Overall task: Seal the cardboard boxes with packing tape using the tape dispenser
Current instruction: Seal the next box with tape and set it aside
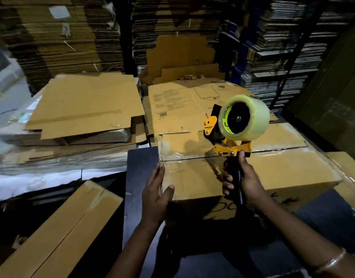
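From the head camera, a closed cardboard box (242, 171) sits on a dark worktop (140, 177), its top flaps meeting in a seam covered with clear tape that wrinkles over the left edge. The right hand (245, 180) grips the black handle of a yellow tape dispenser (229, 137), fingers (227, 181) wrapped around it, holding it upright above the box top. A roll of clear tape (244, 116) sits on the dispenser. The left hand (155, 190) rests flat against the box's near left corner, fingers straight and released, thumb on the top edge. A bangle (332, 261) circles the right wrist. Flattened cardboard sheets (86, 105) lie stacked to the left, and another printed box (178, 105) stands just behind.
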`<state>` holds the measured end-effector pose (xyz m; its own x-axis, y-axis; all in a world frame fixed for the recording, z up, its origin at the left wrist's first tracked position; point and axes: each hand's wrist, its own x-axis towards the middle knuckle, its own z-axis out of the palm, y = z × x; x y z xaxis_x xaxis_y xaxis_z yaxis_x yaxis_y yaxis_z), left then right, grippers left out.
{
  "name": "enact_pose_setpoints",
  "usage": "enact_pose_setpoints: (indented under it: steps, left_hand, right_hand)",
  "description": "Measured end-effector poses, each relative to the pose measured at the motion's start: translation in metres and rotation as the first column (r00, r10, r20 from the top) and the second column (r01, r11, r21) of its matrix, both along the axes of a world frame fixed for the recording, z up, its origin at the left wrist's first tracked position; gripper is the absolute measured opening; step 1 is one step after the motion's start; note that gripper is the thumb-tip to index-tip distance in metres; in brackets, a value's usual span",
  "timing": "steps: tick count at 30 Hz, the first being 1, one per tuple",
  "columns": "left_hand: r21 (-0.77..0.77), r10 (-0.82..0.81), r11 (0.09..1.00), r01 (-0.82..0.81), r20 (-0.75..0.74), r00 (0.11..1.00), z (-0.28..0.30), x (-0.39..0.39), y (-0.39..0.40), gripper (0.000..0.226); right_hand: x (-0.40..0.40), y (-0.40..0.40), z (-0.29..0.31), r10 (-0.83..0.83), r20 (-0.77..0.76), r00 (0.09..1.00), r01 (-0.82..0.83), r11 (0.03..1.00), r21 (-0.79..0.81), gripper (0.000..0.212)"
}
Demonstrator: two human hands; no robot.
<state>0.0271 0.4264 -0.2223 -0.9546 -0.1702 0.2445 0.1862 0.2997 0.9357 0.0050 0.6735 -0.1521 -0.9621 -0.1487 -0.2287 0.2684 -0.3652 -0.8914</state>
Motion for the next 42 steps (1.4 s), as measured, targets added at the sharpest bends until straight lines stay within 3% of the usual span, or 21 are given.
enact_pose_setpoints:
  steps: [4,8,15,18,20,22,25,26,28,30,32,36,39,42]
  left_hand:
    - [-0.277,0.003,0.961,0.006,0.031,1.000,0.030,-0.001,-0.005,0.051]
    - [-0.580,-0.021,0.815,-0.016,-0.057,0.998,0.043,-0.006,0.001,0.040]
    - [-0.832,0.091,0.554,0.017,0.081,0.993,0.060,-0.035,0.026,0.019]
    - [-0.853,0.131,0.521,0.017,0.099,0.986,0.064,-0.036,0.059,0.018]
    - [-0.747,0.094,0.665,0.021,0.112,0.989,0.064,-0.039,0.089,0.013]
    - [-0.502,0.084,0.864,0.030,0.203,0.976,0.069,-0.044,0.123,0.010]
    - [-0.114,0.042,0.993,0.006,0.414,0.909,0.091,-0.065,0.190,0.029]
    - [0.064,-0.033,0.998,-0.002,0.537,0.843,0.098,-0.075,0.211,0.039]
    - [0.447,-0.320,0.893,-0.045,0.703,0.635,0.111,-0.097,0.246,0.058]
    - [0.623,-0.539,0.781,-0.049,0.711,0.452,0.116,-0.119,0.274,0.068]
    - [0.664,-0.599,0.745,-0.069,0.710,0.372,0.121,-0.135,0.300,0.060]
    - [0.605,-0.533,0.792,-0.088,0.754,0.385,0.124,-0.148,0.357,0.023]
    - [0.499,-0.442,0.865,-0.047,0.803,0.400,0.111,-0.164,0.384,0.026]
    - [0.397,-0.367,0.918,0.016,0.830,0.421,0.104,-0.174,0.400,0.037]
  right_hand:
    - [0.000,0.005,0.001,0.008,0.024,1.000,-0.008,1.000,0.008,0.082]
    - [-0.001,0.018,0.002,0.050,0.039,0.998,-0.051,0.998,0.032,0.071]
    - [0.000,0.055,0.006,0.091,0.067,0.994,-0.096,0.994,0.060,0.065]
    - [-0.001,0.082,0.009,0.112,0.051,0.992,-0.116,0.990,0.082,0.069]
    - [0.000,0.107,0.012,0.114,0.031,0.993,-0.117,0.986,0.118,0.069]
    - [0.001,0.131,0.018,0.106,0.038,0.994,-0.110,0.984,0.138,0.063]
    - [0.001,0.178,0.027,0.095,0.036,0.995,-0.099,0.984,0.150,0.057]
    - [0.000,0.193,0.029,0.095,0.032,0.995,-0.099,0.982,0.163,0.058]
    - [-0.003,0.222,0.029,0.105,0.023,0.994,-0.107,0.982,0.156,0.065]
    - [-0.005,0.251,0.030,0.111,0.020,0.994,-0.113,0.983,0.148,0.073]
    - [-0.008,0.274,0.029,0.111,0.037,0.993,-0.116,0.981,0.155,0.077]
    - [-0.010,0.314,0.028,0.107,0.088,0.990,-0.118,0.984,0.133,0.076]
    - [-0.010,0.336,0.028,0.094,0.083,0.992,-0.106,0.982,0.157,0.070]
    - [-0.008,0.354,0.027,0.133,0.004,0.991,-0.132,0.977,0.167,0.081]
